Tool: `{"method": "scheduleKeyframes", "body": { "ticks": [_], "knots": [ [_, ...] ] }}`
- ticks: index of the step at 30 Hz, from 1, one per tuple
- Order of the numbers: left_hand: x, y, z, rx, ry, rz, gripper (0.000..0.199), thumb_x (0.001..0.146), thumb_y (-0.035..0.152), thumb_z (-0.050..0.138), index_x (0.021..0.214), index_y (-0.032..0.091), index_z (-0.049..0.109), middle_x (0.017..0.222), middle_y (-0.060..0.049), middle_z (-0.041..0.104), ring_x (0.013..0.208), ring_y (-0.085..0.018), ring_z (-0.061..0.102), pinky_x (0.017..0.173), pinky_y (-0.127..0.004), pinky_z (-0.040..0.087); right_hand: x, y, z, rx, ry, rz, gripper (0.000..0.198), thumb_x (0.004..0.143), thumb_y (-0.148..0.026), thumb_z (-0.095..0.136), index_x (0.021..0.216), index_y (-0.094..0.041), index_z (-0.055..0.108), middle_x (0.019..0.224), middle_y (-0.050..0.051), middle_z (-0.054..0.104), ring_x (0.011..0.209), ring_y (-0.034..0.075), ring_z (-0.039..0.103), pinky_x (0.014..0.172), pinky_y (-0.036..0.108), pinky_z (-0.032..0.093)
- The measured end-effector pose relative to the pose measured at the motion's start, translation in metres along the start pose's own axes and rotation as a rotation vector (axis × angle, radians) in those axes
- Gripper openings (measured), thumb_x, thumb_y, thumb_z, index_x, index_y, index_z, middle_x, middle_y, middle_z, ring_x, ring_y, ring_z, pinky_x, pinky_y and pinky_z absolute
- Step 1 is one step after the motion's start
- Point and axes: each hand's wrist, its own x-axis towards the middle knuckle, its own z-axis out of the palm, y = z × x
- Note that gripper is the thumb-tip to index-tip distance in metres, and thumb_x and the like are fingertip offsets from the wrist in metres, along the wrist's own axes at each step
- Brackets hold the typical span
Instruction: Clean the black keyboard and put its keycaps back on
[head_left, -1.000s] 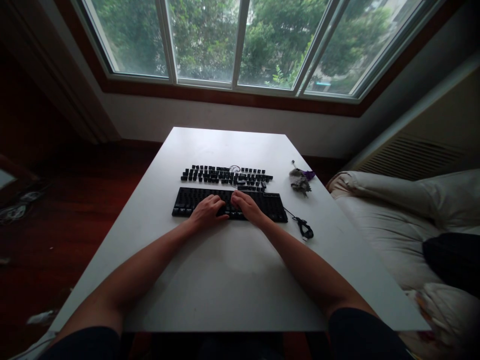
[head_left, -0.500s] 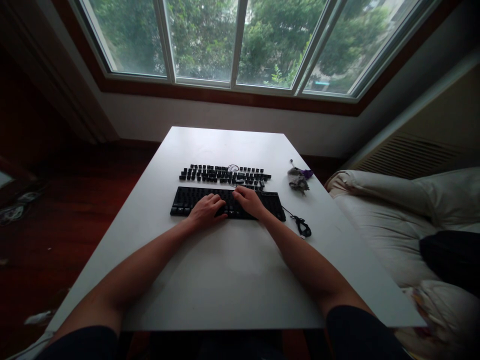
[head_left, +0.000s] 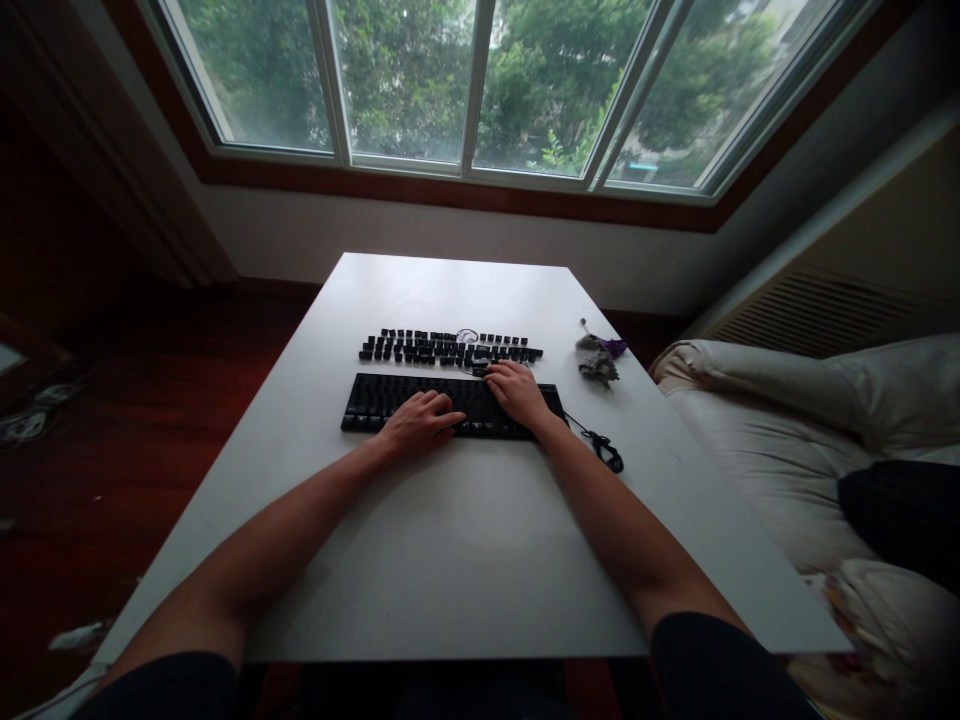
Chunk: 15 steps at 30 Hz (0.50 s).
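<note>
A black computer keyboard (head_left: 375, 395) lies across the white table in front of me, its lower row showing paler switches or keys on the left. My left hand (head_left: 422, 422) rests on its middle, fingers bent and the thumb stretched out to the right. Over the keyboard's right part reaches my right hand (head_left: 517, 392), its fingertips at the loose keycaps (head_left: 427, 350) set out in rows behind the keyboard. Its fingers look extended; whether a keycap touches them is too small to tell. A thin wire ring tool (head_left: 466, 337) lies among the rows.
The white table (head_left: 442, 570) carries a coiled black cable (head_left: 606, 452) right of the keyboard. Farther right lies a grey and purple cloth-like bundle (head_left: 598, 360). A pale sofa (head_left: 757, 430) stands beyond the table's right edge, and a window (head_left: 405, 80) is ahead.
My right hand has moved away from the keyboard's middle, right and slightly farther off, to the loose keycaps, its fingers straightening. My left hand stays on the keyboard, its thumb shifted slightly.
</note>
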Motion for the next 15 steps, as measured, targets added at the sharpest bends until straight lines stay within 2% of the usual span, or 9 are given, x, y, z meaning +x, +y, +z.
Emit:
{"method": "scheduleKeyframes", "body": {
  "ticks": [9,15],
  "knots": [
    [0.002,0.0029,-0.0023,-0.018,-0.015,-0.027,0.036,0.097,0.031,0.052,0.13,0.029,0.066,0.114,-0.009,0.06,0.101,-0.024,0.054,0.092,-0.04,0.044,0.0025,0.0026,-0.0014,0.029,-0.017,0.013,0.035,0.104,-0.039,0.046,0.113,-0.026,0.078,0.133,0.008,0.067,0.13,0.028,0.05,0.113,0.046,0.033],
    [0.0023,0.0032,-0.002,-0.022,-0.015,-0.033,0.036,0.097,0.03,0.053,0.13,0.029,0.065,0.114,-0.009,0.06,0.102,-0.024,0.054,0.093,-0.04,0.044,0.0029,0.0018,-0.0015,0.059,-0.002,0.041,0.04,0.106,-0.038,0.041,0.131,-0.022,0.068,0.129,0.01,0.069,0.126,0.028,0.054,0.11,0.045,0.033]
  ]
}}
